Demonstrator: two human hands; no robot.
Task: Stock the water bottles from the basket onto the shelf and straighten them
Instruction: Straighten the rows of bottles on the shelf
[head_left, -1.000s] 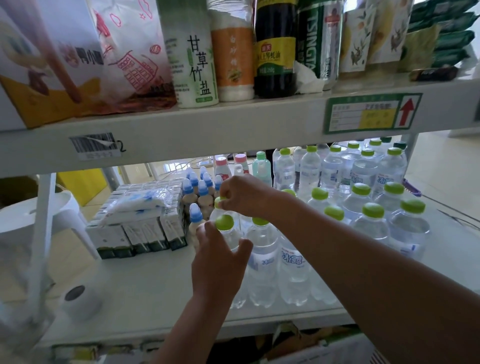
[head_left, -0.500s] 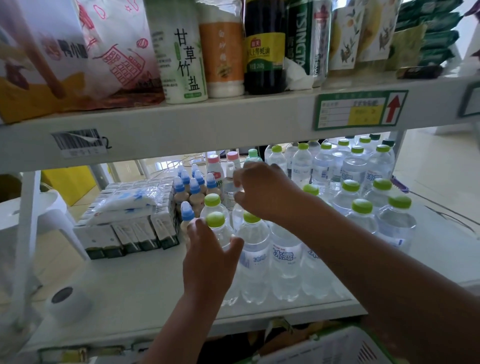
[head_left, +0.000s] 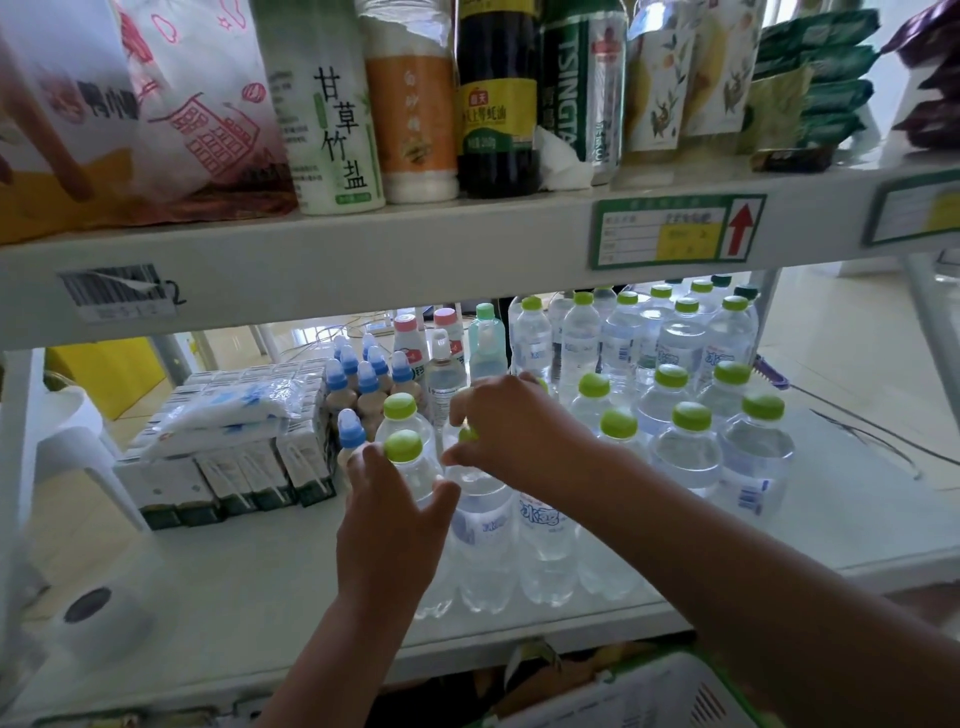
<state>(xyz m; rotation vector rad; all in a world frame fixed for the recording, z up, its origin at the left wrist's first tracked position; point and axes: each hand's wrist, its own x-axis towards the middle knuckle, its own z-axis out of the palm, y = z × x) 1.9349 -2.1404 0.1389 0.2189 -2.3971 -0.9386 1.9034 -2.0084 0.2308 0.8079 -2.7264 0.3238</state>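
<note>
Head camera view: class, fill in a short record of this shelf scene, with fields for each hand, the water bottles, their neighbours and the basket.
left hand: grips the front-left water bottle around its body
right hand: pinches a green cap in the second row
water bottles: upright, clustered in rows, green caps
neighbours: blue-capped bottles and cartons to the left
basket: below the shelf edge, contents hidden

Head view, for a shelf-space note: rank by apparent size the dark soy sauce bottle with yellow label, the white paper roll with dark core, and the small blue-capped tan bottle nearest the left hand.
1. Dark soy sauce bottle with yellow label, top cropped
2. White paper roll with dark core, nearer the camera, so unsure
3. Small blue-capped tan bottle, partly hidden
</note>
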